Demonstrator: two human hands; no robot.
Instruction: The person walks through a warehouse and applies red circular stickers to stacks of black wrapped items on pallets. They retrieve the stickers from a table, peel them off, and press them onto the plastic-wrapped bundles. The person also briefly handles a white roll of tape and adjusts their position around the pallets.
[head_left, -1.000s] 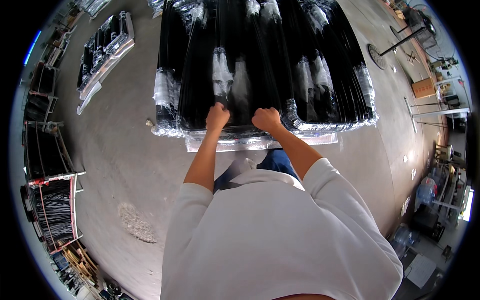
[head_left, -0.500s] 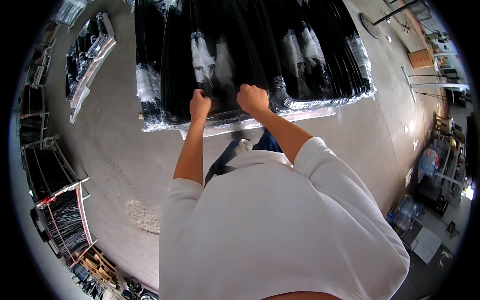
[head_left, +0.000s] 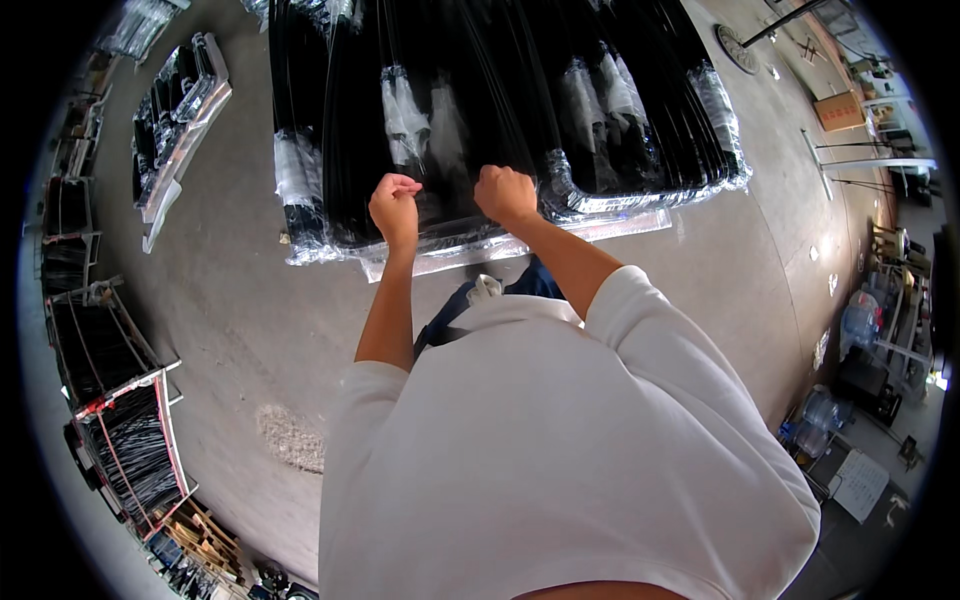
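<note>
In front of me lies a large stack of long black strips with bent corners (head_left: 350, 150), bundled with clear plastic film (head_left: 295, 165). My left hand (head_left: 395, 208) is over the stack's near edge, its fingers curled in and fingertips pressed together. To its right, my right hand (head_left: 506, 194) is closed in a fist over the same edge. What either hand holds, if anything, is too small or hidden to make out. Pieces of whitish film (head_left: 404, 120) are wrapped around the strips just beyond my left hand. Pale wrapped sheeting (head_left: 440, 262) sticks out under the stack's near side.
A smaller wrapped stack (head_left: 170, 110) lies on the floor at far left. Racks of black strips (head_left: 140, 450) line the left side. At the right are a cardboard box (head_left: 838, 112), a round-based stand (head_left: 735, 48), large clear bottles (head_left: 818, 415) and a white sheet (head_left: 858, 485).
My left hand has turned and shifted slightly left, its fingertips now showing above the black strips. The right hand stays in nearly the same place.
</note>
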